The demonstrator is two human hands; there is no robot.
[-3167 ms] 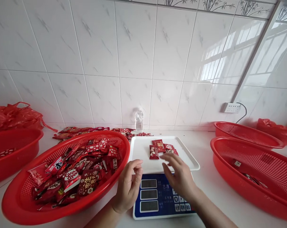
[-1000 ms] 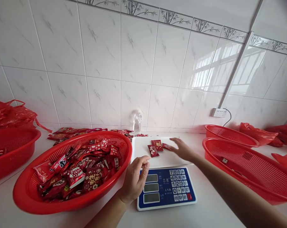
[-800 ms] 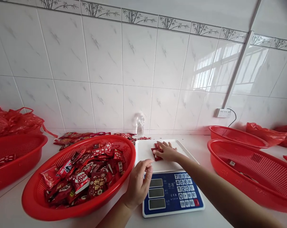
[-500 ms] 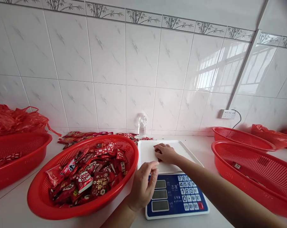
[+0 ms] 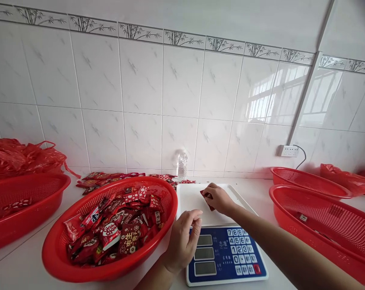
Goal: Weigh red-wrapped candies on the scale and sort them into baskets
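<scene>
Digital scale (image 5: 223, 262) sits square in front of the person, display & keypad nearest the body, prob. so digits can be read w/ the white pan (image 5: 188, 201) in easy reach. R grip (image 5: 220, 198) is over the pan's middle, fingers curled down from above & closed round red snack packets (image 5: 211, 208); edges poke out past the fingertips, rest hidden by the hand, so no. of packets can't be told. Top-down hold prob. suits thin, flat packs, which offer little height to pinch from the side.

L grip (image 5: 185, 237) is half open, thumb & index bent twd each other w/ a small gap, nothing seen btwn them; it's nearer the body & L of the R grip, by the pan's front L corner. Touching scale or not: can't tell.

Red oval basket (image 5: 57, 272), heaped w/ mixed red wrapped packs (image 5: 129, 239), is just L of the L grip, prob. for a short reach. Beyond the R grip, a clear plastic bottle (image 5: 182, 166) stands upright by the wall, loose packs (image 5: 102, 176) lying to its L on the tabletop (image 5: 251, 188)
</scene>
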